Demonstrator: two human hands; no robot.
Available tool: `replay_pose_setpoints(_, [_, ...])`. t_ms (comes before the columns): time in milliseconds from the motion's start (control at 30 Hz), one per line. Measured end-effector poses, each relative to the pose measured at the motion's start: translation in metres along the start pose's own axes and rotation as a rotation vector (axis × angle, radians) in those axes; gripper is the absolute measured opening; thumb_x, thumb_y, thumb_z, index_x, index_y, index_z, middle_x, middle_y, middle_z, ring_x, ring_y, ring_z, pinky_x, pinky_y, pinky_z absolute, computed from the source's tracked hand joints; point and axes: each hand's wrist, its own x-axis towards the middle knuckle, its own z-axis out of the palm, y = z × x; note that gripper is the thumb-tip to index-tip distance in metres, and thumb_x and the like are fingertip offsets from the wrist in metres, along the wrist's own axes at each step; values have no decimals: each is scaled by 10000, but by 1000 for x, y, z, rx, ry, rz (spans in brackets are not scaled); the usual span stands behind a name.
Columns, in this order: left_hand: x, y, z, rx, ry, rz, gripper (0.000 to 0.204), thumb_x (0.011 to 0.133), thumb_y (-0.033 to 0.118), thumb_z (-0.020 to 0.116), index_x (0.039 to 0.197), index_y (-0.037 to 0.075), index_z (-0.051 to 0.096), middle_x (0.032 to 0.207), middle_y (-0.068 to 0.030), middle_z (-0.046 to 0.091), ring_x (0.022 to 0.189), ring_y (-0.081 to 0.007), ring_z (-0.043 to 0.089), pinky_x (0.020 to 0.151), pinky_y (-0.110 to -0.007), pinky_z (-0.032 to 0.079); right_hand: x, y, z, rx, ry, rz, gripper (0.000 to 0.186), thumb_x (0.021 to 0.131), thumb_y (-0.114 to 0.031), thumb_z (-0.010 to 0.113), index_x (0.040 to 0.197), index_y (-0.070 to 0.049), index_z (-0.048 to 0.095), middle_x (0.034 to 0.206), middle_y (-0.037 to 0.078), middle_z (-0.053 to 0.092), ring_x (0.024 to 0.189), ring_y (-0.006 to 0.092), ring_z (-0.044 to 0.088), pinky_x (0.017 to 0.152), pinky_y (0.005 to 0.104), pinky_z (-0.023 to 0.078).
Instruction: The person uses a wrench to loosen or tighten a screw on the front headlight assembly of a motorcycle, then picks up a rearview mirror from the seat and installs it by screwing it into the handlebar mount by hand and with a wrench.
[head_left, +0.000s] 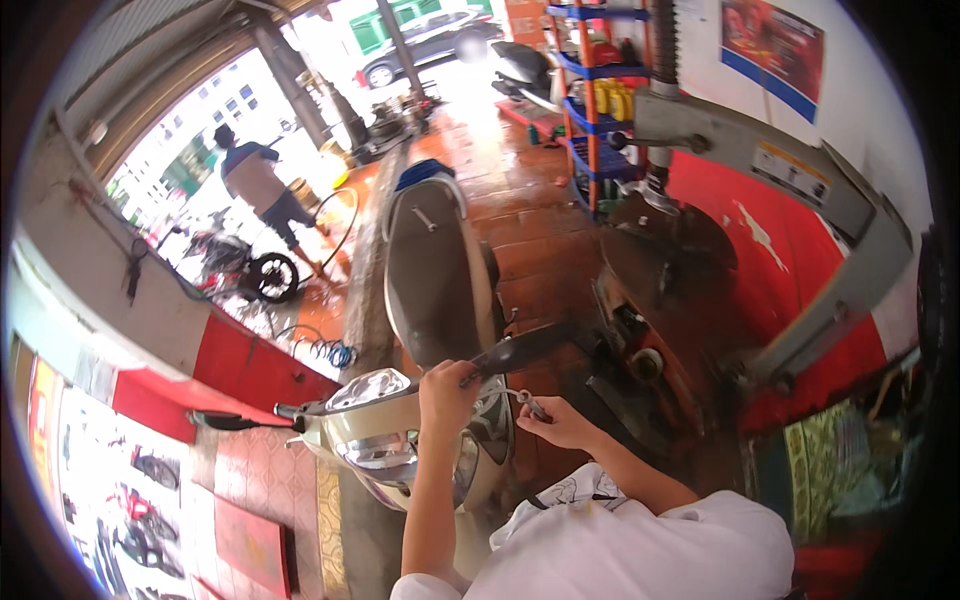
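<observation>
A cream scooter [375, 425] stands in front of me, its headlight end nearest and its dark seat [430, 280] stretching away. My left hand [447, 397] is closed at the handlebar, around the inner end of a long dark part that looks like a mirror [525, 347]. Just to the right, my right hand [562, 422] grips a small metal wrench [540, 410] whose ring end points toward the left hand. Its contact with the scooter is too small to make out. Another wrench [427, 217] lies on the seat. The other mirror [225, 420] sticks out to the left.
A grey machine arm [790, 180] and round dark plate [668, 245] stand at right. Beyond is a blue-and-orange shelf rack [598, 125] with bottles. A person [260, 180] stands at left near a motorbike [240, 265]. A coiled blue hose [330, 350] lies beside the scooter.
</observation>
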Motion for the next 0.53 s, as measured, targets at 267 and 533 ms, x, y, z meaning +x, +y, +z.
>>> replay_pose_setpoints(267, [-36,3,55,140,561,-240,156,711,92,760,861,79,717,795,-92,680,739,-270,676,664,-363,530,3,23,-63,51,-209,74,170,910,-201,666,837,-60,606,666,-87,451,607,18,373,539,226,315])
replay_pose_setpoints(533, [-34,2,71,83,650,-375,202,690,109,785,881,54,746,849,-134,712,775,-275,696,722,-357,537,7,36,-108,66,-396,108,162,914,-202,660,844,-64,612,662,-89,433,610,23,367,538,233,315])
